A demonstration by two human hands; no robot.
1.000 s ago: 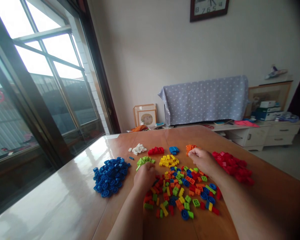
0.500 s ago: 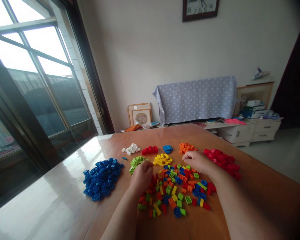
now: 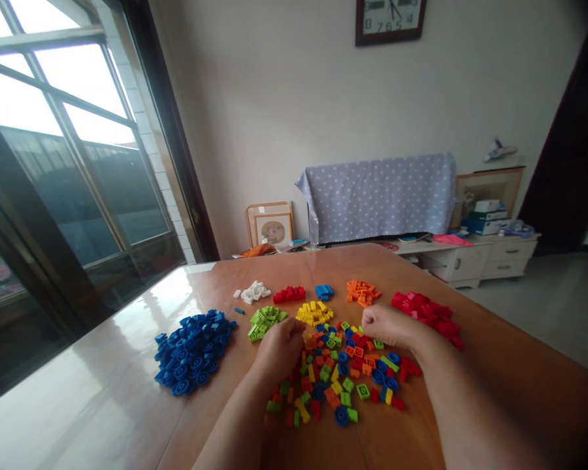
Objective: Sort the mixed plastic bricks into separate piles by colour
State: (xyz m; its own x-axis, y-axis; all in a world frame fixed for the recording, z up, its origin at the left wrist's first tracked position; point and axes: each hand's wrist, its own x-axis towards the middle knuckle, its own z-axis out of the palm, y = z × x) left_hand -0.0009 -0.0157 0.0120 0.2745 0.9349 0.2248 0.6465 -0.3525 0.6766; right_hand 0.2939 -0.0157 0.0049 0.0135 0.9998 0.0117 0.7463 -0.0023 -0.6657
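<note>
My left hand [image 3: 280, 344] is closed, fingers curled together, at the left edge of a mixed heap of toy building bricks [image 3: 334, 376]. Just beyond it lies a pile of lime green bricks [image 3: 264, 322]. My right hand [image 3: 388, 325] is also closed, held at the heap's far right side. Whatever either hand may hold is hidden by the fingers. A pile of yellow bricks [image 3: 315, 313] sits between and beyond the hands. Orange bricks [image 3: 362, 293] lie past my right hand, and a red pile [image 3: 428, 316] is to its right.
A large pile of blue round pieces [image 3: 195, 352] stands on the left of the table [image 3: 122, 398]. Along the back lie white bricks [image 3: 255, 292], a red row [image 3: 289, 295] and a small blue stack [image 3: 324, 292]. One blue piece [image 3: 239, 311] lies apart.
My right hand has come nearer, from beside the orange bricks to the mixed heap. My left hand has shifted slightly right, away from the lime green pile. The view has turned a little.
</note>
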